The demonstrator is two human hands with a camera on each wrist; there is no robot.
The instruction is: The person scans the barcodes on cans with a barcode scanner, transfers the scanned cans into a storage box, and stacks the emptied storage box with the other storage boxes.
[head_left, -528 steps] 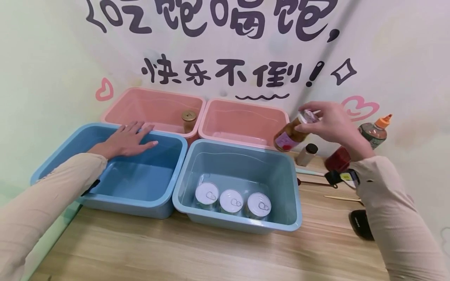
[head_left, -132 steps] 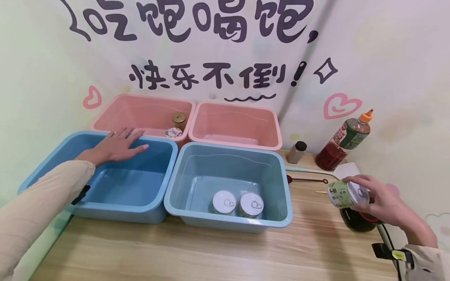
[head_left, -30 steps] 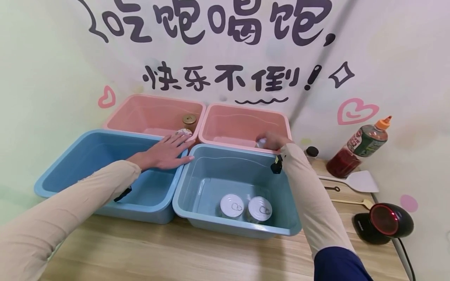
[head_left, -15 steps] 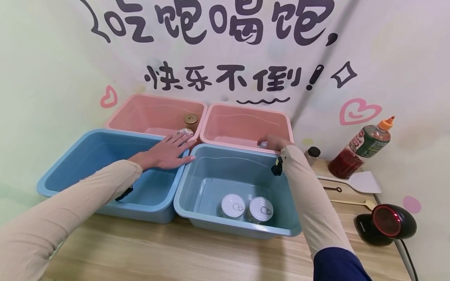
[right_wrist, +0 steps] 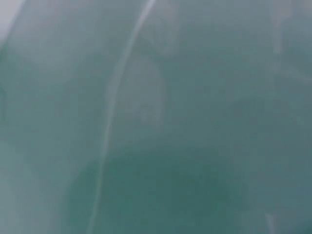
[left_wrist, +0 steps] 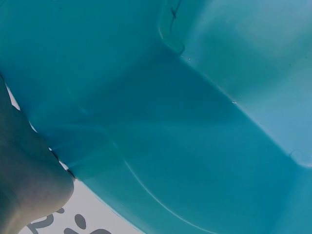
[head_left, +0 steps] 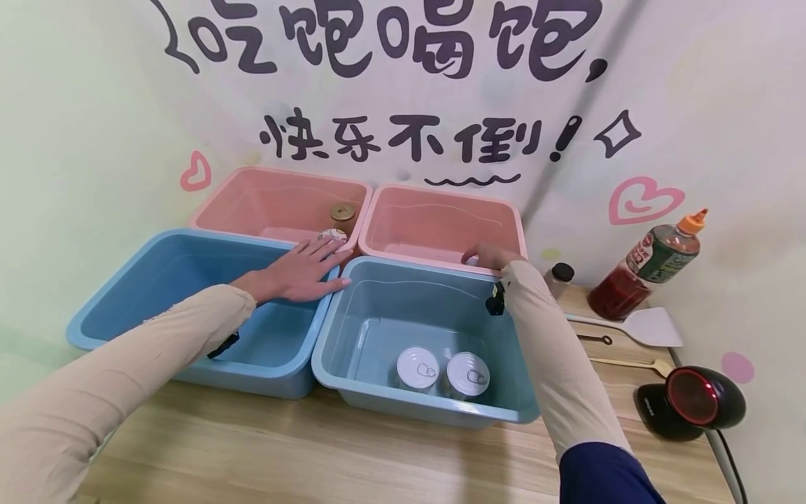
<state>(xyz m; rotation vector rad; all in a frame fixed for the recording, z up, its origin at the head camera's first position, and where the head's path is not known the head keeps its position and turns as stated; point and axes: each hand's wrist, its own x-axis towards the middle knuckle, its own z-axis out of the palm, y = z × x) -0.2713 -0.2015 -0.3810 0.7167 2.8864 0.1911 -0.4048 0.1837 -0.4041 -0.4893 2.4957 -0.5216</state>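
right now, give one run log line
right hand: in right pink bin, at mostly hidden pale item, grip unclear | left hand: fingers spread over rim of left blue bin | two cans: in right blue bin

I can pass along the front edge of the worktop; blue tubs block farther back, a black device the right edge.

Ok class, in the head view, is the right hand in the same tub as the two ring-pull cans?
No, the right hand is in a pink tub, while the cans stand in a blue tub.
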